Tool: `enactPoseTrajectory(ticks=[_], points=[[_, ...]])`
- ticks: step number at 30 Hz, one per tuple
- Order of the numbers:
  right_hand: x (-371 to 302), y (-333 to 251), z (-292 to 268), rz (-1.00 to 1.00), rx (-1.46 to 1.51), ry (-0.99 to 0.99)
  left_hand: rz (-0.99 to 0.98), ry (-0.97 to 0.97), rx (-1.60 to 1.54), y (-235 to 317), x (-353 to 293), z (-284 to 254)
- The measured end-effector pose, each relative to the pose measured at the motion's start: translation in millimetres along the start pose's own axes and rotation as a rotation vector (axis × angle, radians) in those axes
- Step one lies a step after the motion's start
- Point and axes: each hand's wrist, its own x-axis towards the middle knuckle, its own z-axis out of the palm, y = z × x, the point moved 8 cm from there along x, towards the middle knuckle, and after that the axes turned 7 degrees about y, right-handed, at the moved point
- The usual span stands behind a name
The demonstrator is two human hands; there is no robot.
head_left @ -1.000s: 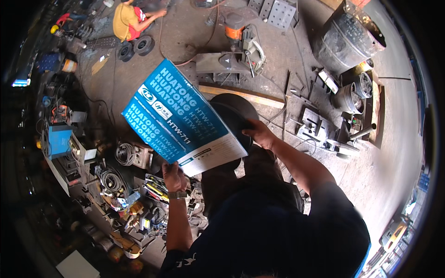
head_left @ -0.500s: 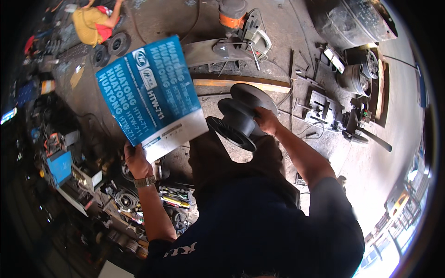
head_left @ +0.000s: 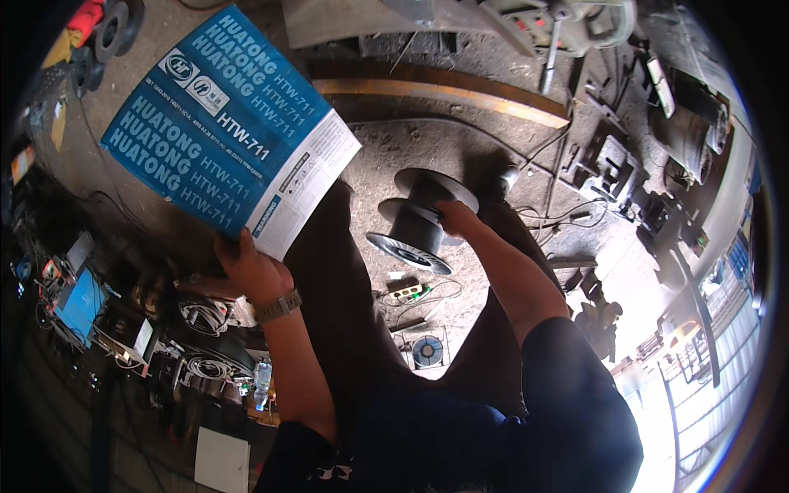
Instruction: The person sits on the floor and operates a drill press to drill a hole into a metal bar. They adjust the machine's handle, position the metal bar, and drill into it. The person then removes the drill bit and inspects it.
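Left hand (head_left: 256, 273) pinches the blue-and-white packaging (head_left: 222, 123) by its lower edge, right hand (head_left: 460, 220) curls round dark spools (head_left: 413, 230): both loads in hand, neither set down!

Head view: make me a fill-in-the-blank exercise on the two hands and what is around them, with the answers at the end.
1. The left hand holds printed packaging coloured white and ____.
2. A watch circles the ____ wrist.
3. In this view, the dark spool in the right hand appears ____ the two trouser legs.
Missing words: blue; left; between.
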Motion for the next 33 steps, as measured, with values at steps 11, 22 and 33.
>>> enactPoseTrajectory(ticks=[11, 22, 33], points=[[164.5, 73.1, 100.2, 0.059, -0.046, -0.106, 0.038, -0.255, 0.446, -125.8, 15.3, 48.4], [-36.5, 195.8, 12.0, 0.713, 1.543, 0.618, -0.047, -0.59, 0.778, -200.5, -104.3, 54.8], [-126.9, 145.0, 73.7, 0.839, 1.308, 0.336, -0.028, -0.704, 1.685, -394.3, -162.5, -22.5]])
